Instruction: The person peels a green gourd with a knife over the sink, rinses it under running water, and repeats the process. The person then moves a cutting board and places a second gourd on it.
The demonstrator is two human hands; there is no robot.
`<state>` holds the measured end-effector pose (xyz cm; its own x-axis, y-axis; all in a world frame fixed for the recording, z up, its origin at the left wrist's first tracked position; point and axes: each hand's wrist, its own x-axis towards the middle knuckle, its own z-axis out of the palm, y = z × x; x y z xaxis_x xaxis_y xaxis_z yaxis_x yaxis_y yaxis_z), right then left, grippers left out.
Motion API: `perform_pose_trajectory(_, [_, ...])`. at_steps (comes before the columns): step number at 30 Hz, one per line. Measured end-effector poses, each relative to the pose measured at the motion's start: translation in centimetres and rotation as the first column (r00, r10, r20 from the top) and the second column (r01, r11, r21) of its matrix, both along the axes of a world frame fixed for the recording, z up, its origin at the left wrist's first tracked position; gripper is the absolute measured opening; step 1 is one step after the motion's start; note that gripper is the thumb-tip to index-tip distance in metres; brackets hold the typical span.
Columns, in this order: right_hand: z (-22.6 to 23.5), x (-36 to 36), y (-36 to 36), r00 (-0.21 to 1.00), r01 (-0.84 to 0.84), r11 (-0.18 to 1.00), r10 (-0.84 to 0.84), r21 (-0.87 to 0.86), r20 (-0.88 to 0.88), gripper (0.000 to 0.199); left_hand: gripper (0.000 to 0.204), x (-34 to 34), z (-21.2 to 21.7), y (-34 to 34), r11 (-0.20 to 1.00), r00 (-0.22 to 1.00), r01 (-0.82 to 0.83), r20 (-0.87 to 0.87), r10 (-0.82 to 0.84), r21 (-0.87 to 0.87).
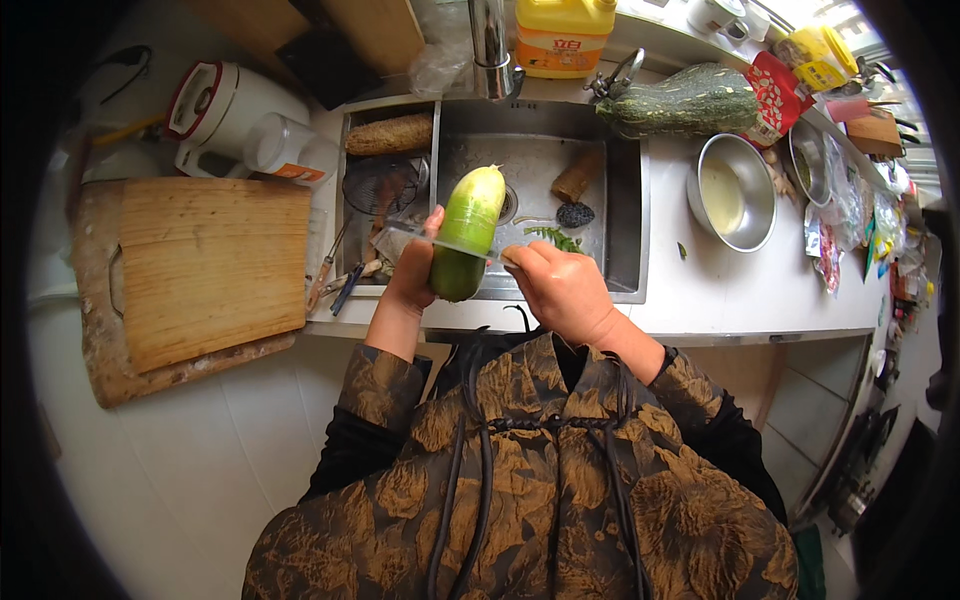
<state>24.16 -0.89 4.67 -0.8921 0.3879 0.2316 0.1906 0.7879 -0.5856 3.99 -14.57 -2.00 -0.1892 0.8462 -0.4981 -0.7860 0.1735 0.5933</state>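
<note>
My left hand (411, 272) is wrapped round the side of a thick green radish (472, 210), tilted over the sink's front part. Its far end is pale yellow-green and tapers to a small tip; its near end is dark green. My right hand (562, 288) is closed round the handle of a knife (455, 243), seen nearly edge-on. The blade lies crosswise over the radish, its far end close to my left fingers. Whether it has cut into the flesh I cannot tell. Behind my right hand, a green leaf sprig (555, 238) lies in the steel sink (625, 220).
Left stand stacked wooden cutting boards (215, 270) and a white appliance (235, 110). A dark wire strainer (380, 185) sits in the small basin. The faucet (490, 50) rises behind; a big green squash (685, 102) and a metal bowl (735, 190) are right.
</note>
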Motion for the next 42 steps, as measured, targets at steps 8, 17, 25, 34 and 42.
perform_pose_trajectory(8, [-0.9, 0.1, 0.7, 0.979, 0.145, 0.989, -0.148, -0.029, -0.139, 0.009, 0.072, 1.3, -0.8, -0.6, 0.995, 0.982, -0.051, 0.185, 0.034, 0.09])
perform_pose_trajectory(17, [0.1, 1.2, 0.5, 0.965, 0.221, 0.974, -0.226, -0.048, -0.136, 0.01, 0.071, 2.1, -0.2, -1.7, 0.988, 0.974, 0.007, 0.221, -0.041, 0.151])
perform_pose_trajectory(25, [0.9, 2.9, -2.1, 1.0, 0.013, 0.997, -0.015, -0.071, -0.022, 0.013, 0.069, 2.8, 0.4, -2.0, 0.995, 0.986, -0.061, 0.16, 0.049, 0.074])
perform_pose_trajectory(34, [-0.1, 3.1, -1.4, 0.998, 0.042, 0.996, -0.046, -0.081, -0.045, 0.011, 0.07, 2.6, -0.1, -2.7, 0.994, 0.994, 0.034, 0.103, -0.044, 0.1])
perform_pose_trajectory(42, [1.6, 1.3, 1.1, 0.988, 0.109, 0.994, -0.105, 0.023, -0.116, 0.009, 0.066, 2.2, 0.4, -1.8, 0.999, 0.998, -0.015, 0.059, 0.013, 0.034])
